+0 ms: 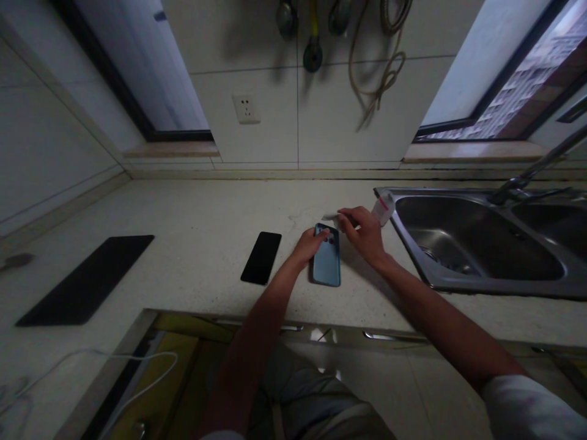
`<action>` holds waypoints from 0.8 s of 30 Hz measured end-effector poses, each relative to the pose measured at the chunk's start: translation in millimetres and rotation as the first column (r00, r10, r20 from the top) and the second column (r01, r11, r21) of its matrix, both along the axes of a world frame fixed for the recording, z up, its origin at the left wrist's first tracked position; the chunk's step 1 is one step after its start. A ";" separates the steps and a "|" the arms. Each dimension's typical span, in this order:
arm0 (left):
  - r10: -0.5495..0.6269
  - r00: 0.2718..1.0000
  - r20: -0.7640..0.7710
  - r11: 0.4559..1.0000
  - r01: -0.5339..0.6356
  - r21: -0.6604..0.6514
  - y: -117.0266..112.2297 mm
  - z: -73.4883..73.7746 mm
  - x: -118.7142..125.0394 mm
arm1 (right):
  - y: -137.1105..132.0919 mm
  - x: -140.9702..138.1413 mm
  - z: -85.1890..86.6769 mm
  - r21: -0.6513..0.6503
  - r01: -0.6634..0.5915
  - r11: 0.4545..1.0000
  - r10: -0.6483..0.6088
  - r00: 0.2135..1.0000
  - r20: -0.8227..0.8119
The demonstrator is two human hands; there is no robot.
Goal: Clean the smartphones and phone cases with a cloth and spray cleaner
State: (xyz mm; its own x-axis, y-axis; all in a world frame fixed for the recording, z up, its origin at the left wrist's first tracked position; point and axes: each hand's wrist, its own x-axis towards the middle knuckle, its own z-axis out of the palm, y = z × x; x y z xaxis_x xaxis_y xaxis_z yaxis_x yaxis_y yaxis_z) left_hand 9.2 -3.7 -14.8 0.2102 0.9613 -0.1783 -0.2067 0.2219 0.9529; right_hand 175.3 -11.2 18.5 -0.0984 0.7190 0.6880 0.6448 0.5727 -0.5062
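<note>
A blue phone point(327, 264) lies face down on the pale countertop point(192, 238). My left hand point(309, 245) rests its fingertips on the phone's upper left corner, near the camera lenses. My right hand point(364, 232) hovers just right of the phone's top, fingers pinched on a small white piece point(331, 216) that I cannot make out. A small white packet with red print point(383, 208) lies right behind my right hand, by the sink's corner. A second, black phone point(261, 257) lies flat to the left of the blue one.
A steel sink point(477, 244) with a tap point(527, 174) fills the right side. A large black mat point(87, 278) lies at the left. A white cable point(114, 366) trails at lower left. A wall socket point(246, 109) and hanging utensils point(313, 36) are behind.
</note>
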 end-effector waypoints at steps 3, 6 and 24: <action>0.232 0.960 -0.156 0.966 -0.209 0.150 -0.2 2.8 0.0 | 1.1 -1.2 -0.2 -0.007 -0.018 1.000 0.018 0.998 -0.059; 0.258 0.925 -0.280 0.950 -0.191 0.246 -0.7 3.5 -1.4 | 3.6 -1.1 -2.1 -0.033 -0.012 0.999 0.007 0.989 -0.150; 0.391 0.621 -0.679 0.827 0.086 0.555 -5.0 11.4 -19.9 | -2.7 -9.1 -9.5 -0.028 -0.063 0.998 0.060 0.993 -0.103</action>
State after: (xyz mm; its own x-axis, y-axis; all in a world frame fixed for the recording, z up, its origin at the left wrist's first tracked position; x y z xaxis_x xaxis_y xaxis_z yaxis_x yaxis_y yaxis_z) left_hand -10.7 -8.7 -3.4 0.0747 0.9492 0.3056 0.6333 -0.2819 0.7208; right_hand 166.2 -14.0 9.0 -0.0736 0.7349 0.6742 0.5532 0.5925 -0.5855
